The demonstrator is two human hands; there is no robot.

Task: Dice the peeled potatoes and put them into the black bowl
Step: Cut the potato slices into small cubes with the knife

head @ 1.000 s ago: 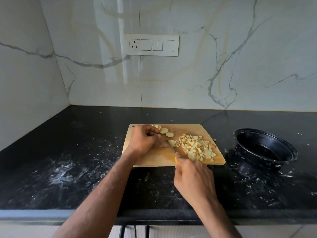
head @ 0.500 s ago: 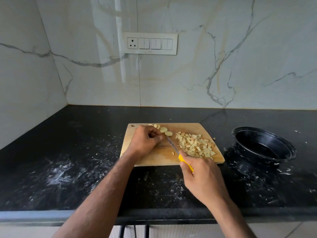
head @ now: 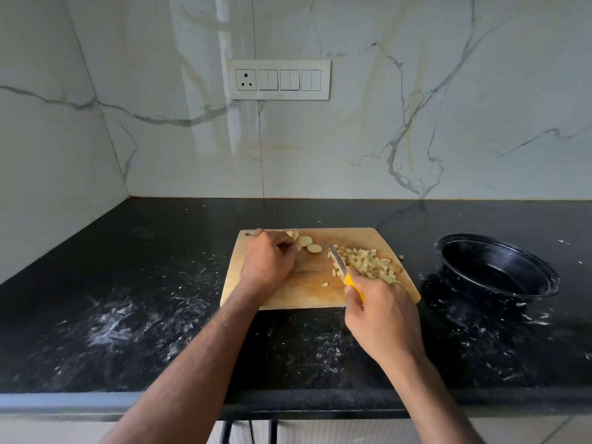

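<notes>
A wooden cutting board point(head: 298, 293) lies on the black counter. A heap of diced potato point(head: 368, 262) covers its right part. Round potato slices point(head: 309, 244) lie near its far edge. My right hand point(head: 381, 315) grips a yellow-handled knife point(head: 344, 272); its blade rests against the left side of the heap. My left hand point(head: 267, 261) rests curled on the board's left part, fingertips by the slices; whether it holds anything is hidden. The black bowl point(head: 495, 267) sits to the right of the board and looks empty.
The counter point(head: 144, 299) is speckled with white residue, thickest at the left front. A marble wall with a switch panel point(head: 278, 80) stands behind. The counter's front edge runs below my forearms.
My right hand drew the knife back and then shifted right, so the blade now lies against the diced heap. My left hand stayed on the board's left part.
</notes>
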